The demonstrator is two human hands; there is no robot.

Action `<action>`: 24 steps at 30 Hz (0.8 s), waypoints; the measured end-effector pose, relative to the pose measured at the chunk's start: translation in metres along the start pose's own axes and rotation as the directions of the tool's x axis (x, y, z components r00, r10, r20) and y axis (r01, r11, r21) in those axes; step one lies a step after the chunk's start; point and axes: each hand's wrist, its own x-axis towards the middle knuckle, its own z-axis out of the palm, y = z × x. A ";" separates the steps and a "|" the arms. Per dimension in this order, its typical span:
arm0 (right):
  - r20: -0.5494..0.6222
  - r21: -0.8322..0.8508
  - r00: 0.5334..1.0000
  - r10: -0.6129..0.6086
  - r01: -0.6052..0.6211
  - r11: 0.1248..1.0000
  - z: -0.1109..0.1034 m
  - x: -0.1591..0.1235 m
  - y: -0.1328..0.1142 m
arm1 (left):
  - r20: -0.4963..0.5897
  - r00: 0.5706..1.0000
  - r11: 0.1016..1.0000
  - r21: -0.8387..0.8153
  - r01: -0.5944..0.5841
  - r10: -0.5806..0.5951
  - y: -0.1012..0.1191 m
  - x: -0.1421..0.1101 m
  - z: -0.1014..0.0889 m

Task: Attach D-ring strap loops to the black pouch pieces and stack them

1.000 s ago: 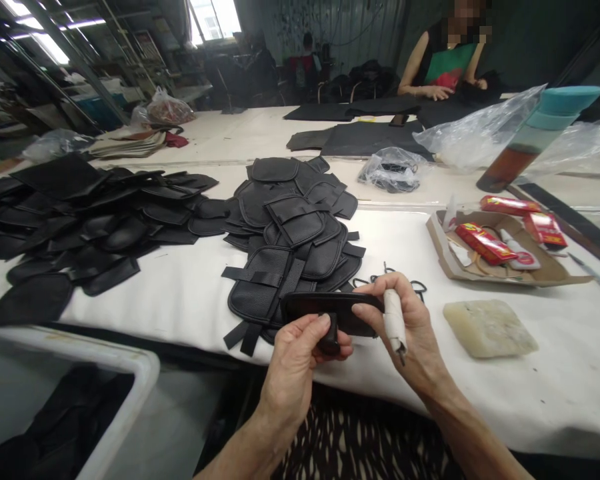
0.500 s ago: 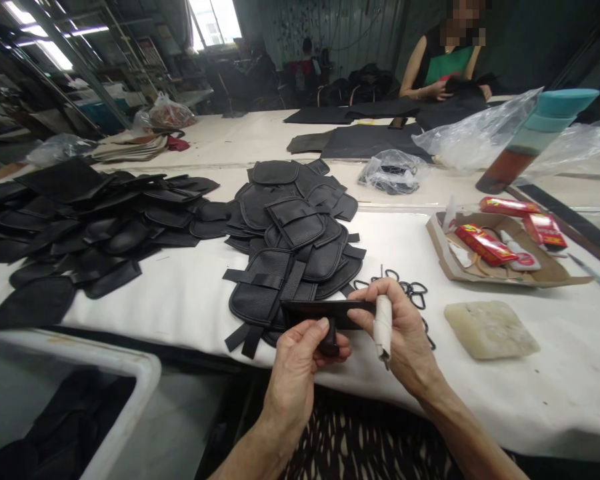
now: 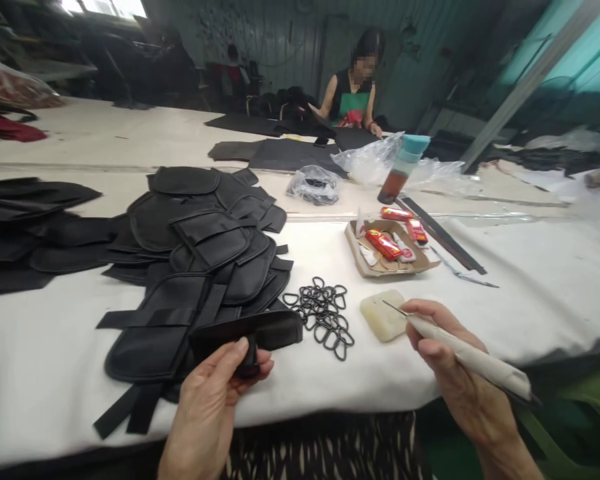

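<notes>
My left hand [image 3: 210,393] is closed on a black leather piece [image 3: 275,331], with a folded strap pinched under the thumb. My right hand [image 3: 463,380] grips an awl [image 3: 480,353] by its pale, wrapped handle. The thin metal point reaches over a yellowish, waxy-looking block [image 3: 377,320]; I cannot tell if it touches. Many black metal D-rings [image 3: 323,310] lie in a loose heap between my hands. Beside my left hand, a pile of black leather pieces with straps [image 3: 155,327] covers the white cloth.
A shallow cardboard box [image 3: 380,267] holds red packets and a small white tube. Behind it stand a tilted blue-lidded bottle [image 3: 400,170] and clear plastic bags [image 3: 313,185]. Dark strips [image 3: 445,237] lie to the right. Across the table a person [image 3: 353,93] handles black sheets.
My right hand has left the leather piece and moved right, turning the awl's point toward the waxy block. My left hand still holds the piece. The view has swung right.
</notes>
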 end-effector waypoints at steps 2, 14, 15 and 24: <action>-0.069 -0.087 0.998 0.012 -0.018 0.996 -0.008 -0.001 0.005 | -0.030 1.000 1.000 -0.011 -0.009 0.009 0.002 0.007 0.004; -0.261 -0.148 0.945 0.197 -0.240 0.959 0.003 0.003 0.019 | -0.087 0.991 0.995 0.004 0.100 -0.099 0.013 0.002 0.011; -0.261 -0.148 0.946 0.192 -0.236 0.960 0.004 0.004 0.021 | -0.090 0.991 0.995 0.007 0.102 -0.101 0.014 0.002 0.010; -0.222 -0.211 0.954 0.200 -0.247 0.946 0.009 0.009 0.030 | -0.061 0.990 0.992 -0.017 0.125 -0.125 0.013 0.005 0.010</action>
